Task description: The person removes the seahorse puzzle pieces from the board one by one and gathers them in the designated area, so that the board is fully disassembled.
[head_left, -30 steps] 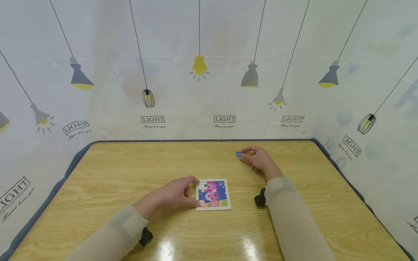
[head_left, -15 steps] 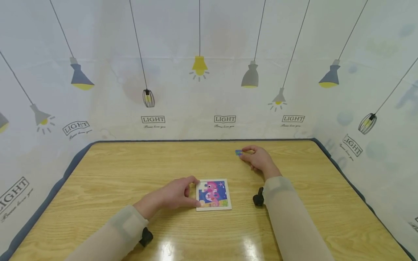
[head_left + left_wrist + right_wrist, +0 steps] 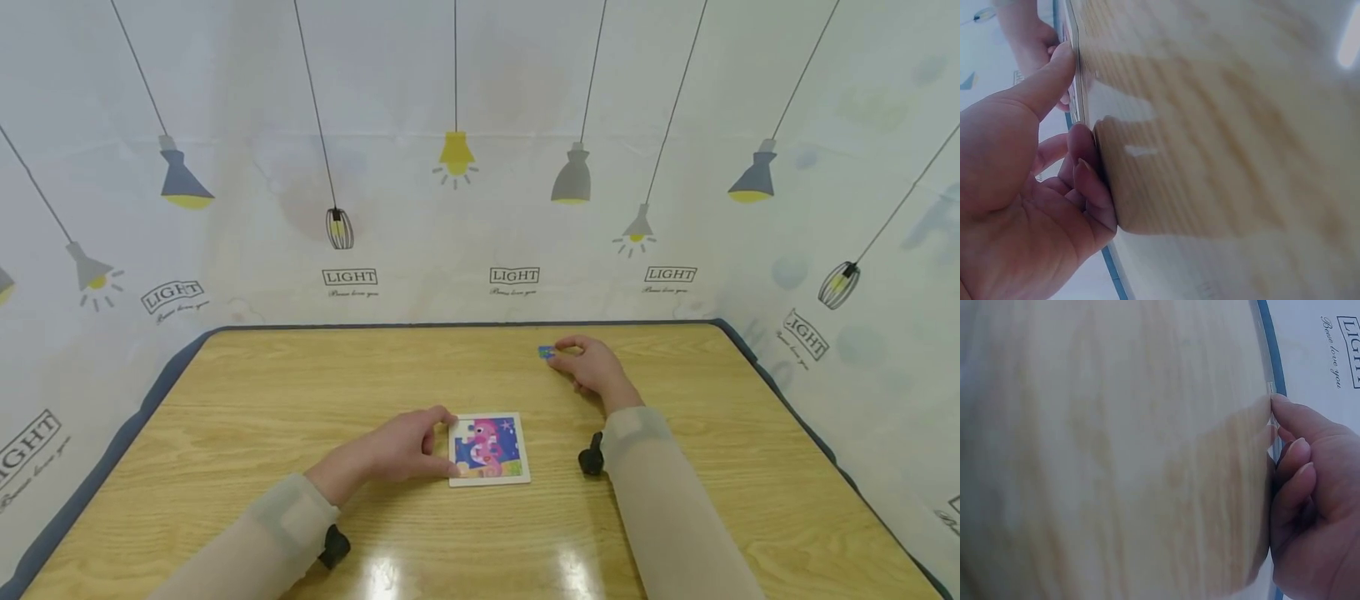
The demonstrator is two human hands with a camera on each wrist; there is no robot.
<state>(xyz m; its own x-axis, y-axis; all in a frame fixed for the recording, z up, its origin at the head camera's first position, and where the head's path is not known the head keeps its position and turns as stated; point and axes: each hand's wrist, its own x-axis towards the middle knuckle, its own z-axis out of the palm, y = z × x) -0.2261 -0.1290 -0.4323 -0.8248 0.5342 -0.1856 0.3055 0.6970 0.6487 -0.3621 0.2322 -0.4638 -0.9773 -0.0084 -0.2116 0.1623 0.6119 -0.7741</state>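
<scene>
A square jigsaw puzzle board with a pale rim [image 3: 491,482] lies on the table, its pink seahorse picture [image 3: 491,450] on a blue ground. A pale gap shows at its upper left. My left hand [image 3: 401,443] holds the board's left side, index finger at the far corner and thumb at the near one. In the left wrist view the other fingers [image 3: 1094,187] rest curled on the tabletop. Farther back and to the right, my right hand [image 3: 596,371] pinches a small blue puzzle piece [image 3: 545,352] between thumb and index finger, close to the table surface.
The wooden table [image 3: 285,383] has a dark blue edge [image 3: 405,324] at the back and sides. Behind it stands a pale wall covering [image 3: 420,200] printed with lamps. A black wrist device [image 3: 592,457] hangs beneath the right cuff, another [image 3: 334,547] beneath the left.
My right wrist has shifted very slightly left, the small puzzle piece still between the fingertips. The left hand and the puzzle board have stayed in place.
</scene>
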